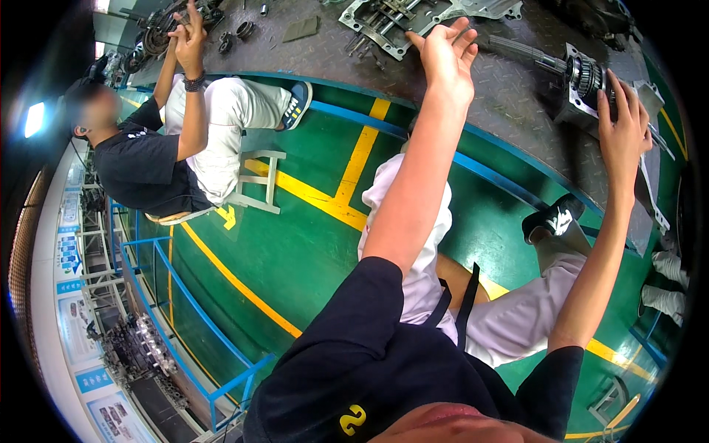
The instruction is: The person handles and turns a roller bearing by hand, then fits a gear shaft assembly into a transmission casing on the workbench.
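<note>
My left hand [447,59] is raised over the workbench, palm up, its fingers curved and apart. It is beside the near end of a long splined metal shaft [521,53] and in front of an open cast housing [402,46] with rods across it. I see nothing held in it. On the right, the shaft runs into a gear cluster [586,77] seated in a metal case [578,111]. My right hand [626,125] lies against the right side of that cluster, fingers stretched out. Whether its fingertips press on the gears is hard to see.
The steel-topped workbench [325,63] has a blue edge [480,164]. Ring-shaped parts [244,29] and a flat grey pad [300,29] lie to the left. A seated co-worker [151,159] works there on a stool [258,181]. Blue railings [196,317] stand on the green floor.
</note>
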Demonstrator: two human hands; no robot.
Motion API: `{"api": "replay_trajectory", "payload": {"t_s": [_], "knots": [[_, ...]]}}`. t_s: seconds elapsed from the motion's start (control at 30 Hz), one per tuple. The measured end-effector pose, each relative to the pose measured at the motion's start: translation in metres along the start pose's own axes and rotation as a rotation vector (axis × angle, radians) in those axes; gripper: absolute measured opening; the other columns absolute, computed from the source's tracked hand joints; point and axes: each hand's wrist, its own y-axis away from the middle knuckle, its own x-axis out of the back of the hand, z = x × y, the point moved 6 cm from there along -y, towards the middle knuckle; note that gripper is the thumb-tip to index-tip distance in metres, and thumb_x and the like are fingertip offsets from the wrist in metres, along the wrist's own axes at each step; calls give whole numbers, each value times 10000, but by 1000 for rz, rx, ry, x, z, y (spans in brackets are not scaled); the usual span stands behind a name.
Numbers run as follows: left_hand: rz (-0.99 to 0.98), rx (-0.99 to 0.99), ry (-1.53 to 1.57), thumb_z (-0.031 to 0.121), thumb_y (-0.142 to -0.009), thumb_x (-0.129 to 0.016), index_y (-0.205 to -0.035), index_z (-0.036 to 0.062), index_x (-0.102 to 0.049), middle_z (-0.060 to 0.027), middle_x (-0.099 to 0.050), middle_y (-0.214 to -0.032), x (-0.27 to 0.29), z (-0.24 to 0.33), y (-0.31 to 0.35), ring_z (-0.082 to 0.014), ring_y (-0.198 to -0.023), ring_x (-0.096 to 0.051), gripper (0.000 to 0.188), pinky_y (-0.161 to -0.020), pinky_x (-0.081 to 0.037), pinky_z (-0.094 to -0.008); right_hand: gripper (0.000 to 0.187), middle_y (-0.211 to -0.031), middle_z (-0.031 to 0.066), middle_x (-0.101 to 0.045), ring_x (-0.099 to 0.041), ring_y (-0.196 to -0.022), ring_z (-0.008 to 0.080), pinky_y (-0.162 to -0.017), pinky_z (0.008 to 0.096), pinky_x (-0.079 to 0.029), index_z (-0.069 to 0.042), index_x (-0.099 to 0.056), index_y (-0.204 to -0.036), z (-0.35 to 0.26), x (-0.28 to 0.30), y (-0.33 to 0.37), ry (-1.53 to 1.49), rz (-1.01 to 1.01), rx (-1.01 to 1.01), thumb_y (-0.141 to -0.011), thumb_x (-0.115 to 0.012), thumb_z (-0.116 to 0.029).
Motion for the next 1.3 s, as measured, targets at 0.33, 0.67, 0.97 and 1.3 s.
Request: {"api": "replay_trajectory", "payload": {"t_s": [0.33, 0.67, 0.97, 1.3], "knots": [[27, 0, -16, 71, -877, -467, -1524, 83, 64, -129, -652, -1102, -2, -2, 2, -204, -861, -640, 837, -738, -521, -361, 414, -1412, -11, -527, -420, -1350, 242, -1058, 637, -220, -393, -534, -1378, 3, 5, -1, -28, 0, 1, -975, -521, -487], [-39, 31, 62, 132, -866, -479, -1036, 26, -557, -85, -661, -1091, 3, -3, -8, -191, -921, -626, 215, -790, -486, -351, 409, -1405, -12, -535, -426, -1344, 246, -1049, 634, -225, -393, -541, -1374, 4, 4, 0, -49, 12, 14, -976, -520, -484], [-44, 13, 23, 119, -874, -468, -1045, 14, -529, -119, -665, -1086, 5, -3, -10, -215, -918, -639, 209, -781, -508, -365, 414, -1408, -12, -532, -424, -1347, 243, -1052, 631, -228, -398, -533, -1380, 5, 3, 1, -30, 14, 15, -974, -525, -479], [78, -35, -111, 103, -867, -463, -1117, 18, -423, -160, -629, -1127, 8, 2, -5, -247, -903, -650, 267, -733, -517, -380, 419, -1405, -12, -533, -426, -1345, 240, -1046, 632, -232, -384, -536, -1381, 1, 2, 1, -58, 16, 20, -970, -537, -471]]}}
